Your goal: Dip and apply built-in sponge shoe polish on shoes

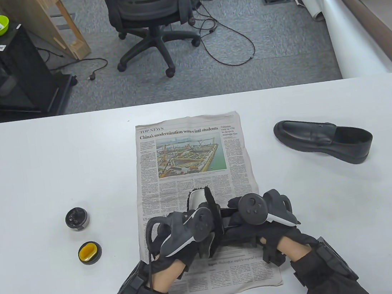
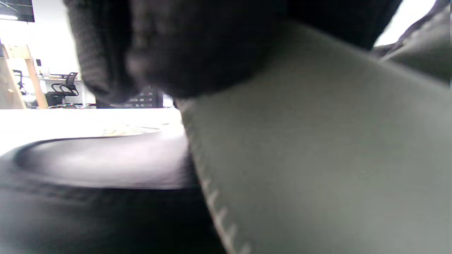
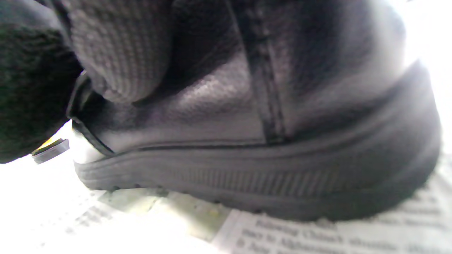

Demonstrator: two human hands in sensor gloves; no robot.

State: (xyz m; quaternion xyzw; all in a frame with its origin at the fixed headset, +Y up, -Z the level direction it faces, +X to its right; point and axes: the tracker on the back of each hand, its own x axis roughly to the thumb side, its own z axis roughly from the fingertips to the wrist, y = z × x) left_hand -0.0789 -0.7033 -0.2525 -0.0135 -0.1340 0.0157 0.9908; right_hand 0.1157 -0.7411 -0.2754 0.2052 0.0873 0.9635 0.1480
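Office floor, cables and a swivel chair (image 1: 149,12) lie beyond a white table (image 1: 39,164). A newspaper (image 1: 191,154) covers its middle, reaching toward the near edge.

One black shoe (image 3: 282,141) stands on the newspaper's near half, between both hands. The left hand (image 1: 179,236) appears to hold it at the opening, beside what looks like a pale lining (image 2: 317,141). The right hand (image 1: 263,221) lies against its side; the right wrist view shows a gloved finger (image 3: 123,53) pressed to the upper. Whether either hand's fingers wrap fully round the shoe cannot be told.

The second shoe (image 1: 325,140) lies toward the right edge, well apart.

At the left, two round items sit near each other: a dark tin (image 1: 77,218) and a lid with yellow sponge (image 1: 89,252), neither touched.

Judgement: the leather looks smooth and likely slippery once polished; the sole is ridged and stiff. Hold at the sole or inside the opening. The sponge lid looks light and is best pinched by its rim.
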